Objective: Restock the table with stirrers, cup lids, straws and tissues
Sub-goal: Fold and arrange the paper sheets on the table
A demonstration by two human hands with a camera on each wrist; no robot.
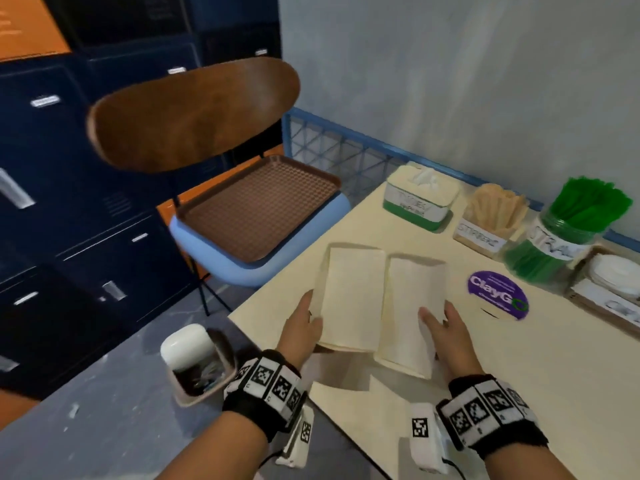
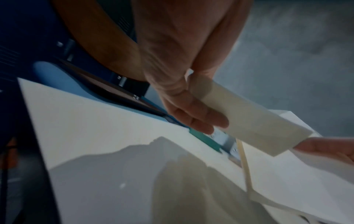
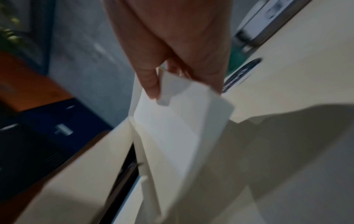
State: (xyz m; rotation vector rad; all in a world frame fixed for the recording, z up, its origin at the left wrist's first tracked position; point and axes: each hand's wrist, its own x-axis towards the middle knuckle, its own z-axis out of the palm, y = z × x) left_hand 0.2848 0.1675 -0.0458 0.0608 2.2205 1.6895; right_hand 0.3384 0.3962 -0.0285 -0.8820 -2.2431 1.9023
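Two stacks of folded white tissues are held side by side above the cream table point(image 1: 519, 375). My left hand point(image 1: 304, 323) grips the near end of the left tissue stack point(image 1: 353, 299), thumb on top and fingers under it point(image 2: 254, 121). My right hand point(image 1: 446, 327) grips the right tissue stack point(image 1: 412, 313) the same way point(image 3: 172, 121). At the back of the table stand the tissue box point(image 1: 419, 195), the stirrer holder point(image 1: 491, 216), the jar of green straws point(image 1: 561, 233) and the box of cup lids point(image 1: 613, 278).
A chair point(image 1: 194, 112) with a brown tray point(image 1: 256, 206) on its blue seat stands left of the table. A small bin point(image 1: 201, 365) holding a white item sits on the floor by the table corner. A purple sticker point(image 1: 497, 294) lies on the table.
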